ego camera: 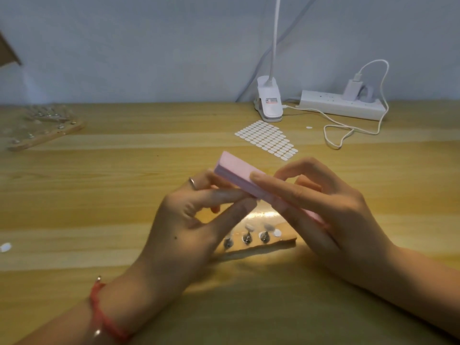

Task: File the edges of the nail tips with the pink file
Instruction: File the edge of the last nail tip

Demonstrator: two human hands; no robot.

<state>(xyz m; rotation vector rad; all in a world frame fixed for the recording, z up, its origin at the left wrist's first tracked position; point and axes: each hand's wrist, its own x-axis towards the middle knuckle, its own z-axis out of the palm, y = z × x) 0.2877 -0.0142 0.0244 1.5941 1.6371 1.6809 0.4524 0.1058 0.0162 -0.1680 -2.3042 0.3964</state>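
Observation:
My right hand [321,215] grips a pink block file [236,173] and holds it slantwise above the table, its far end up and to the left. My left hand [196,220] pinches something small against the file's near side with thumb and forefinger; the thing itself is too small to make out. Below both hands lies a small wooden board [281,241] with several metal stands [263,237] and white pads on it.
A sheet of white oval stickers [267,139] lies beyond the hands. Behind it stand a white clip lamp [270,103] and a power strip [341,107] with a charger and looping cable. Another wooden board with clear tips [42,128] sits far left.

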